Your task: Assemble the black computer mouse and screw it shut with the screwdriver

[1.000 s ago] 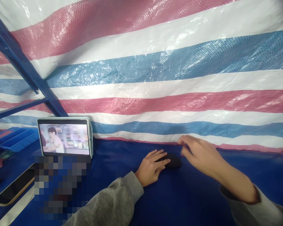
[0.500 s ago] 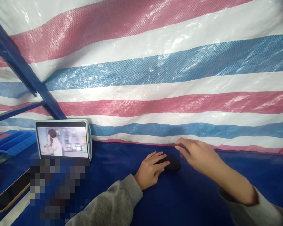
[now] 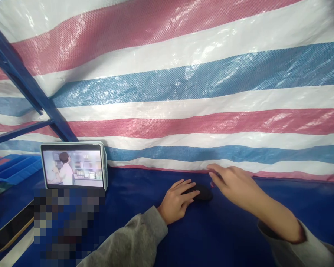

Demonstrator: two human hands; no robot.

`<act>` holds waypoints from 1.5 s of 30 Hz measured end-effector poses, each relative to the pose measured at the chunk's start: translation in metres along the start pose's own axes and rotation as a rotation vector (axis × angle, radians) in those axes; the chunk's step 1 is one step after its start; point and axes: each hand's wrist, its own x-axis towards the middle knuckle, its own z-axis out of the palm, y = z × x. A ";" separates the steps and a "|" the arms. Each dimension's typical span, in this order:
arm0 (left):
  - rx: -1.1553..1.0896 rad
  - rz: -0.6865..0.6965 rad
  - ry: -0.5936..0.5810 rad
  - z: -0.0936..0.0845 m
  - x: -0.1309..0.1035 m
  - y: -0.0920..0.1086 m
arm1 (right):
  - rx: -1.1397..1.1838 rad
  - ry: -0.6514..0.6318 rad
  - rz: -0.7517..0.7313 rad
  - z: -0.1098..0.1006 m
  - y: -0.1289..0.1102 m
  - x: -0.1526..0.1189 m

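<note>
A black, rounded thing that looks like a computer mouse (image 3: 205, 193) lies on the blue tabletop (image 3: 211, 237). My left hand (image 3: 178, 200) holds it from the left side, its fingers over the top and near edge. Just right of it, my right hand (image 3: 230, 182) hovers with thumb and fingers pinched together. A small reddish bit (image 3: 213, 184) shows below those fingertips; what it belongs to is mostly hidden by the hand.
A tablet or phone in a pale case (image 3: 74, 166) stands at the left, playing a video. Farther left lie a blue divided tray (image 3: 15, 168) and a dark phone (image 3: 12, 228). Behind the table hangs a striped plastic sheet (image 3: 183, 126), with a blue metal frame (image 3: 33, 85) on the left.
Both hands stay nearly in place; the right fingertips and the reddish bit below them have shifted very slightly. The picture on the screen has changed.
</note>
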 end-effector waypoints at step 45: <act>0.017 0.041 -0.079 0.002 0.000 -0.002 | 0.039 0.008 -0.053 -0.002 0.001 -0.002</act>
